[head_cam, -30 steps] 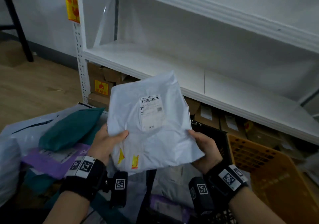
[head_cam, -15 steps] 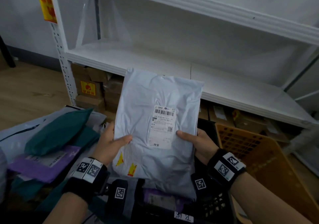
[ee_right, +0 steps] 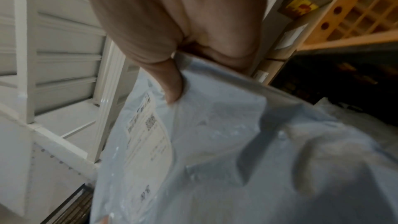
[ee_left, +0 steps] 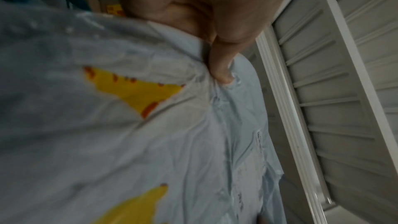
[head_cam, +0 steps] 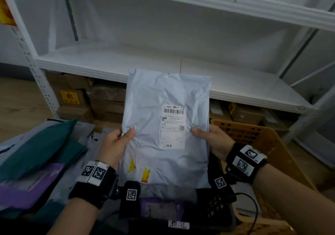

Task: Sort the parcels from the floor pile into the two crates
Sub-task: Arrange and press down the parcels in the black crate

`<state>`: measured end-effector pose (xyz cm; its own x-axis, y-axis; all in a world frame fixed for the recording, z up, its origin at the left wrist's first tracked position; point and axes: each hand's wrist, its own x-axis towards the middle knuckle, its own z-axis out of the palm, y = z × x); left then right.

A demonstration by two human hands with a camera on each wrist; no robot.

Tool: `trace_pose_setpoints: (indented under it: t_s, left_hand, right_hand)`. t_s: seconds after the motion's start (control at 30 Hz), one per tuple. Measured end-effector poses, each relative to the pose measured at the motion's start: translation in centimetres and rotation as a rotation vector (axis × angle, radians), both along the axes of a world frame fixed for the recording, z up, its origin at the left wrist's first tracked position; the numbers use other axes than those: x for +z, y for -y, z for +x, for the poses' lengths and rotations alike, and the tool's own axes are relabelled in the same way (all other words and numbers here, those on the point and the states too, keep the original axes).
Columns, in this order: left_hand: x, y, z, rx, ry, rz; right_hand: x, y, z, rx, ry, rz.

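A light grey poly-bag parcel (head_cam: 163,126) with a white shipping label and two yellow stickers is held upright in front of me, label facing me. My left hand (head_cam: 117,142) grips its left edge, thumb on the front, and my right hand (head_cam: 208,137) grips its right edge the same way. The left wrist view shows the thumb (ee_left: 221,60) pressed into the parcel (ee_left: 129,125); the right wrist view shows the thumb (ee_right: 170,81) on the parcel (ee_right: 215,142). Below it sits a black crate (head_cam: 223,209) holding a purple parcel (head_cam: 161,209). An orange crate (head_cam: 257,137) stands at the right.
The floor pile lies at the left: teal parcels (head_cam: 36,149), a purple one (head_cam: 27,185) and grey bags. White metal shelving (head_cam: 163,66) stands straight ahead, with cardboard boxes (head_cam: 107,100) stored under its lowest shelf. Wooden floor shows at the far left.
The parcel has been turned from tilted to upright and squared up between both hands. My view has swung right, so the shelf post and pile slid leftward.
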<state>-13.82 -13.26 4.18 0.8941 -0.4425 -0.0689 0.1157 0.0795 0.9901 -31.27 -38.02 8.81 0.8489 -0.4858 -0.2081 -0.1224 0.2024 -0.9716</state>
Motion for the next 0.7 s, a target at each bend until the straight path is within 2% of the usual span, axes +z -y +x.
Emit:
trace_pose_setpoints:
  t_s: [0.1, 0.27, 0.37, 0.47, 0.57, 0.63, 0.7]
  left_hand:
    - [0.4, 3.2, -1.5, -0.057, 0.043, 0.037]
    - [0.6, 8.0, -4.7, -0.124, 0.055, 0.078]
    - [0.6, 11.5, -6.5, -0.203, -0.013, 0.045]
    - [0.5, 16.5, -8.4, -0.328, -0.047, 0.056]
    - [-0.1, 21.8, -10.9, -0.487, -0.032, 0.126]
    - [-1.6, 24.5, -12.2, -0.642, 0.125, 0.270]
    - [-3.6, 25.9, -13.3, -0.800, 0.436, 0.555]
  right_hand:
    - [0.2, 2.7, -2.1, -0.080, -0.044, -0.006]
    - [0.0, 7.0, -5.5, -0.217, 0.003, 0.047]
    - [0.0, 10.4, -7.8, -0.350, -0.034, -0.026]
    - [-0.2, 14.5, -9.9, -0.528, -0.157, -0.147]
    - [0.2, 18.5, -12.3, -0.670, -0.140, -0.251]
    - [0.9, 20.9, -14.0, -0.735, -0.160, -0.401]
    - [1.0, 22.9, -15.4, -0.730, -0.256, -0.580]
